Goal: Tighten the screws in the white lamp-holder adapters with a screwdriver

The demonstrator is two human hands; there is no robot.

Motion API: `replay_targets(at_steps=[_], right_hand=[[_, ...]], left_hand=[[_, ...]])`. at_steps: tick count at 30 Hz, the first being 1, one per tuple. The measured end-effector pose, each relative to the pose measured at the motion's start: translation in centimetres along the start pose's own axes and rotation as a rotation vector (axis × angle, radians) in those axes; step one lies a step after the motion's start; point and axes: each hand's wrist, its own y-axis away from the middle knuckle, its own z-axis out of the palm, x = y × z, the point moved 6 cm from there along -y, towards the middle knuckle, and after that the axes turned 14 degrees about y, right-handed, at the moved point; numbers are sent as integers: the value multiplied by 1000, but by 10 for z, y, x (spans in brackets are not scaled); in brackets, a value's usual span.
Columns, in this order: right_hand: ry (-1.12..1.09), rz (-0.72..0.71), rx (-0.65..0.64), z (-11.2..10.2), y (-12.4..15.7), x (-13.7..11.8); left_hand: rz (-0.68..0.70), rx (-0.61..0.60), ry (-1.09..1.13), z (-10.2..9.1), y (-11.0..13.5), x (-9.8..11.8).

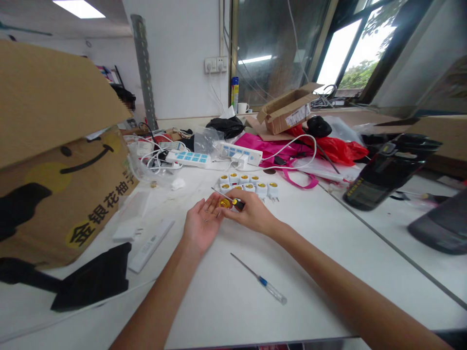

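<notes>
My left hand [203,221] lies palm up with its fingers stretched out. A few small metal pieces, too small to name surely, rest on its palm and fingers. Over its fingertips, my right hand [251,210] is closed around a small screwdriver with a black and yellow handle [238,204], its thin shaft pointing up and left. A round gold-yellow part [225,203] sits between the two hands, at the right fingertips. Just beyond them stand several white plug-in sockets with yellow round tops [272,188]. A second screwdriver, with a clear and blue handle [273,290], lies nearer me.
On the left are a large cardboard box [105,194], a black stand-like object [97,277] and a white strip [151,245]. Power strips [188,158] and tangled cables lie behind. A black bottle [386,172] and a dark grey container [443,223] stand right.
</notes>
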Motion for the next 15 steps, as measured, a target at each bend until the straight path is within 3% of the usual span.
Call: replay_targets(at_steps=[5,11,15], right_hand=[[34,-24,40,5,11,1],[125,-138,-28,7,24,-7],[129,-109,-41,7,25,-11]], left_hand=[[57,-14,-9,3,2,2],[153,-28,9,16,0,2],[219,-39,10,30,-5,3]])
